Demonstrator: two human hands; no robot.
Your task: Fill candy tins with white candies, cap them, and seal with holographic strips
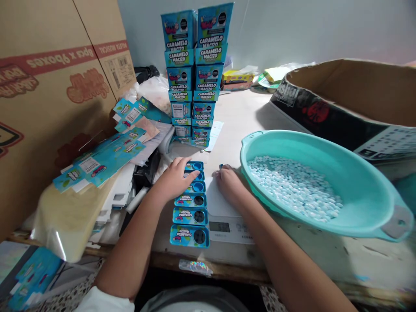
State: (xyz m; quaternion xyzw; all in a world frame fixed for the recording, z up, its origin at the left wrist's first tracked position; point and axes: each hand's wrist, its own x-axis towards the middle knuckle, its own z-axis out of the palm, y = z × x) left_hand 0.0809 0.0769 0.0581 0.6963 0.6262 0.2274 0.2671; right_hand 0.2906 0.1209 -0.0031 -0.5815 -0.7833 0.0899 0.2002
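Note:
Several small blue boxes (185, 215) with round openings lie in a column near the table's front; the nearest ones show dark openings. My left hand (178, 177) rests on the far boxes of that column, fingers apart. Right of the boxes, my right hand (226, 180) is closed above a white scale (224, 203), with a small bit of blue showing at its fingertips. What it holds is mostly hidden. Beside it stands a turquoise basin (354, 173) with many pale blue candies (295, 186).
Tall stacks of blue boxes (203, 78) stand at the back. A large carton (48, 86), flattened blue packaging (107, 156) and plastic lie at the left. Behind the basin is a black open box (312, 112).

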